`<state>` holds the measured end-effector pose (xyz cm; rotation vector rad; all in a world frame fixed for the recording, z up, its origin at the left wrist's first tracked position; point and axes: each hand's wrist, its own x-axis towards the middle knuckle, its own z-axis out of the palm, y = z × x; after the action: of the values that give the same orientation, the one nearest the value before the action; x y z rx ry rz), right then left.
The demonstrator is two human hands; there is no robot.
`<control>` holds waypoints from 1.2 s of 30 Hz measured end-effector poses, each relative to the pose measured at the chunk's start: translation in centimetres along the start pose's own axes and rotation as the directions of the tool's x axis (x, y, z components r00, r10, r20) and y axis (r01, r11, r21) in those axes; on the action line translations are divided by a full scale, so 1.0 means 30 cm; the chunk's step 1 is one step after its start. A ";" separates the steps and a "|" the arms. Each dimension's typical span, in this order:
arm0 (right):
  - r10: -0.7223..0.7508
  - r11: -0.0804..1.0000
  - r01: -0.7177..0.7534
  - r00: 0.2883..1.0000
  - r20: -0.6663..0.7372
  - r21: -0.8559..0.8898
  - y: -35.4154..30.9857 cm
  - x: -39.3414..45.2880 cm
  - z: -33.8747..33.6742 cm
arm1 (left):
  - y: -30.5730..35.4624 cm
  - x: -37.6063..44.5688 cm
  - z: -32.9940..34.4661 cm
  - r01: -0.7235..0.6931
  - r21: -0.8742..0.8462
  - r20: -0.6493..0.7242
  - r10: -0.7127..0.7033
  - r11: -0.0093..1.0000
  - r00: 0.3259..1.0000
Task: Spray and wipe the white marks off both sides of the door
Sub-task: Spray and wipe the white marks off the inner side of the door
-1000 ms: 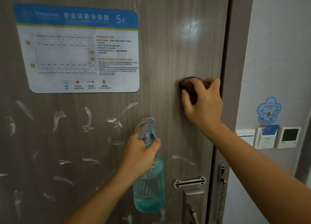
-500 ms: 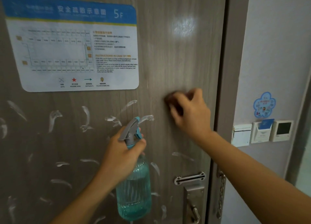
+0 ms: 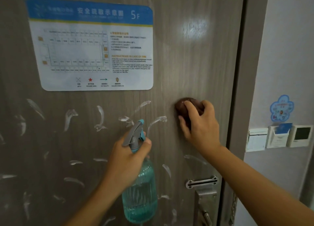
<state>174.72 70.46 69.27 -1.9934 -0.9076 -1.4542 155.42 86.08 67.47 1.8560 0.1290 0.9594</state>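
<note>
Soft brown cloth (image 3: 186,106), right of centre, is bunched in your right hand (image 3: 200,123), fingers curled, pressed to the door (image 3: 195,64). Left hand (image 3: 125,159) grips the bottle (image 3: 140,200) neck; probably slippery, bottom-heavy.

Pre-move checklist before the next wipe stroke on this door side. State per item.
1. Cloth gripped by right hand, pressed on door: ok.
2. Spray bottle held by left hand: ok.
3. Liquid left in bottle: ok.
4. White marks gone from this side: not ok, many remain left of and below the cloth.
5. Marks already sprayed wet: cannot tell.
6. Other side of the door: cannot tell.
</note>
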 end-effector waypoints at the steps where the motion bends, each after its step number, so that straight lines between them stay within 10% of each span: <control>1: 0.011 1.000 -0.011 1.000 0.007 0.007 0.001 0.004 -0.003 | 0.002 0.005 -0.004 -0.004 -0.001 0.004 0.004 1.000 1.000; 10: 0.064 0.997 -0.065 0.998 0.010 0.048 -0.017 0.016 -0.011 | -0.019 0.048 -0.022 -0.016 -0.001 -0.107 0.016 1.000 0.994; 28: 0.152 0.988 -0.148 0.983 -0.106 0.046 -0.144 0.159 -0.013 | -0.041 0.011 -0.058 0.066 -0.117 0.118 -0.052 0.991 0.992; 36: -0.145 0.989 0.140 0.974 0.172 0.042 -0.265 -0.174 0.094 | -0.038 -0.024 -0.205 0.063 -0.145 0.033 -0.059 0.987 0.998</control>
<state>169.35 76.54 63.56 -2.0964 -1.1617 -1.3471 151.21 90.77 67.27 1.7215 0.0953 0.8760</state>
